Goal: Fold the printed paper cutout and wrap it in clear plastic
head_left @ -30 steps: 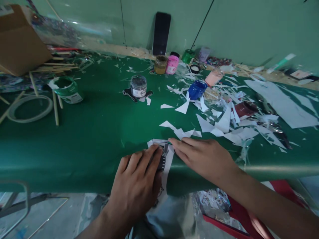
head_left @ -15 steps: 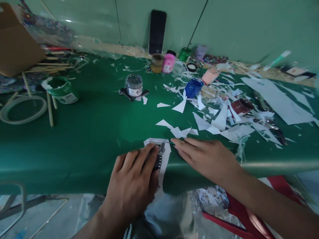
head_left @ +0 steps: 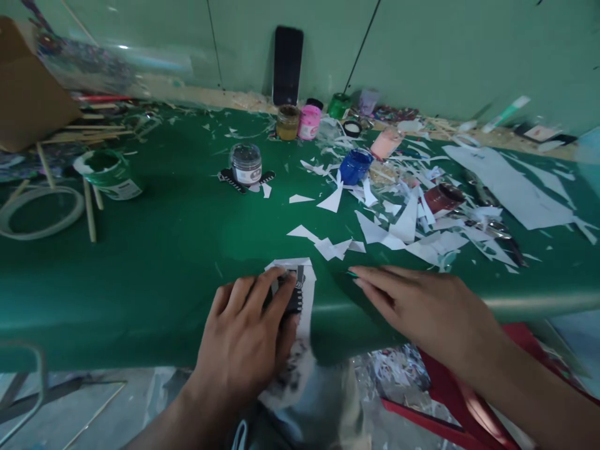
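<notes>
A strip of white paper (head_left: 307, 300) with a black-and-grey print lies at the table's front edge, its lower end hanging over and blurred. My left hand (head_left: 248, 325) presses it down with bent fingertips, the thumb close beside them; the hand covers part of the print. To the right of the strip, my right hand (head_left: 417, 306) is closed in a pinch just over the tabletop, apart from the paper. A small green tip shows at its fingertips; the rest of that thing is hidden. White paper scraps (head_left: 330, 247) lie just beyond both hands.
A clear jar (head_left: 246, 164) stands on black cutouts. Paint jars, blue (head_left: 355, 167) and dark red (head_left: 443, 199), sit among scraps at right. A green paint jar (head_left: 110, 175) and tape ring (head_left: 42, 212) are at left. A phone (head_left: 287, 65) leans on the wall.
My right hand has moved right, away from the top edge of the paper strip, still pinched. My left hand stays on the strip. The whole view has shifted slightly.
</notes>
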A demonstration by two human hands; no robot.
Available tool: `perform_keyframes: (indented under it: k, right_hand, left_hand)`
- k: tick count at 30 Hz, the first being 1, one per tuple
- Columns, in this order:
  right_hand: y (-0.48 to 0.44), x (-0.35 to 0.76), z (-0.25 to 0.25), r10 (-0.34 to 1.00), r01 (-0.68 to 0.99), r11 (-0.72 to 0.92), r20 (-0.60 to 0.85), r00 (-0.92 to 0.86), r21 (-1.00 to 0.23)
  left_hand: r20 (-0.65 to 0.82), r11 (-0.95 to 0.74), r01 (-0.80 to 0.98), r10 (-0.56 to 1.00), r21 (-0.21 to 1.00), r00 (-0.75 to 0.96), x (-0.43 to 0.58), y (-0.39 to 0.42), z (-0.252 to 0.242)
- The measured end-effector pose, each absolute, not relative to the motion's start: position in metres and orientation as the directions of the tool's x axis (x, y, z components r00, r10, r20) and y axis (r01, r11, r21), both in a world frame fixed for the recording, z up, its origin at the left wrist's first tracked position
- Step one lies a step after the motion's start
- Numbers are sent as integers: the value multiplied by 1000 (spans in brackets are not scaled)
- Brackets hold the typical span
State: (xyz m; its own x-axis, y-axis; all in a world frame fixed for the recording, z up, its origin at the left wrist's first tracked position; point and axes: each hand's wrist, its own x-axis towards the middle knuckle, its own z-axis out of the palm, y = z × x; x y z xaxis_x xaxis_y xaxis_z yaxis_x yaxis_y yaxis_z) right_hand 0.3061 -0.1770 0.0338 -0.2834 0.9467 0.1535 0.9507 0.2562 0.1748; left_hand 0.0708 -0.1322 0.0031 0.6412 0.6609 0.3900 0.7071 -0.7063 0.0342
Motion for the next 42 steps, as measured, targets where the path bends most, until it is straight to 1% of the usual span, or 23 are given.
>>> perform_keyframes:
  k: [3, 5, 7, 10, 14, 21, 28, 35, 42]
  right_hand:
    - [-176, 299, 36, 972, 989, 129, 188, -140, 72]
    - [-173, 289, 36, 979, 994, 108, 172, -108, 9]
    - [-168, 278, 36, 980, 994, 105, 173, -97, -34]
    - [-162, 261, 33, 972, 993, 108, 214, -94, -53]
    - [-159, 242, 24, 966, 990, 125, 234, -108, -59]
    - [-162, 232, 15, 961, 996, 91, 263, -82, -24]
    - [-161, 231, 15, 964, 996, 91, 251, -92, 17]
    - [-165, 228, 18, 956, 978, 129, 241, -168, 166]
    - [-167, 228, 21, 960, 969, 135, 213, -179, 206]
  left_hand:
    - [395, -683, 730, 670, -3, 628, 78, -132, 6]
    - [407, -674, 739, 670, -18, 621, 82, -132, 5]
    - [436, -680, 733, 658, -7, 614, 83, -132, 3]
    - [483, -710, 703, 629, 38, 609, 80, -133, -4]
    - [499, -711, 698, 635, 79, 590, 75, -137, -11]
    - [535, -718, 688, 625, 106, 568, 73, -139, -17]
    - [539, -721, 683, 624, 119, 566, 73, -138, -19]
    - [524, -715, 690, 633, 113, 570, 72, -139, -18]
    - [503, -721, 687, 628, 90, 594, 72, -137, -12]
